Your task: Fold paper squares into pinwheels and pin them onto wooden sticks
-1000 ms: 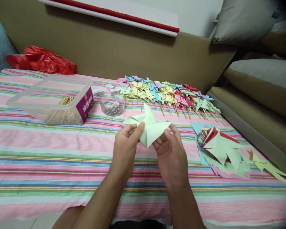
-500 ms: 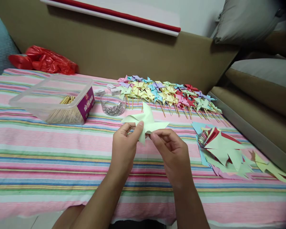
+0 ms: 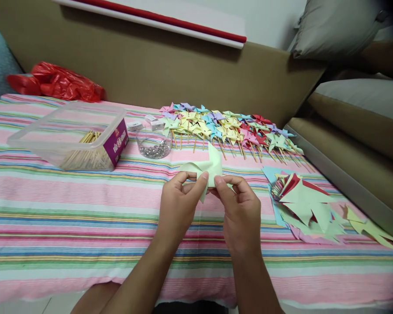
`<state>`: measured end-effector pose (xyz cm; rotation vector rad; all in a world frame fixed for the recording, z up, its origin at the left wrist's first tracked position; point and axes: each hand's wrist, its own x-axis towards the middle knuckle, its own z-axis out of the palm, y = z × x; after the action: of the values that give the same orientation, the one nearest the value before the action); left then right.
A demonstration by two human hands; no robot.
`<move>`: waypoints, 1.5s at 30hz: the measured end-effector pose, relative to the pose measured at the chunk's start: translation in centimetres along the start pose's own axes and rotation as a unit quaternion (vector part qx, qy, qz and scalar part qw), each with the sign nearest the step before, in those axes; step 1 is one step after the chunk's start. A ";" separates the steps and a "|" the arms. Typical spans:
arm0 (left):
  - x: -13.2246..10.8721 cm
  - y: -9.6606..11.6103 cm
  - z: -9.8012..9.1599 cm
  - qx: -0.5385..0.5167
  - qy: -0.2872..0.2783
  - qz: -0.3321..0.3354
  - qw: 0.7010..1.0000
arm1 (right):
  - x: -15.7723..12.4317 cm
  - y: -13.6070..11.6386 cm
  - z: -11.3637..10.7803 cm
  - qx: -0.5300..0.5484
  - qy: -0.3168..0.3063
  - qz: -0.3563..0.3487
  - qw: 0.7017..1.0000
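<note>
A pale green cut paper piece [image 3: 207,167] is held in front of me above the striped cloth [image 3: 68,205]. My left hand [image 3: 178,205] pinches its left side between thumb and fingers. My right hand [image 3: 240,211] pinches its right side, folding a point toward the middle. Behind the paper lies a row of several finished coloured paper pinwheels on sticks [image 3: 229,128].
A clear plastic box of wooden sticks [image 3: 74,139] stands at the left. A small clear cup of metal pins [image 3: 154,146] is beside it. A stack of cut coloured papers [image 3: 306,207] lies at the right. A red plastic bag [image 3: 57,83] sits at the back left.
The right hand has folded another point of the green paper in toward the centre. The paper looks smaller and more gathered, and both hands have drawn closer together.
</note>
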<state>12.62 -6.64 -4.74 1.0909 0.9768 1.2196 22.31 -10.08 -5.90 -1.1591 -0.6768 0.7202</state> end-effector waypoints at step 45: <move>0.7 1.4 -4.1 0.005 -0.042 -0.004 0.999 | -0.3 1.1 0.3 -0.133 -0.126 -0.131 0.974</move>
<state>8.45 -5.47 -4.21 1.1366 0.9236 1.1537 21.68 -9.90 -6.85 -1.2011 -1.1466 0.5670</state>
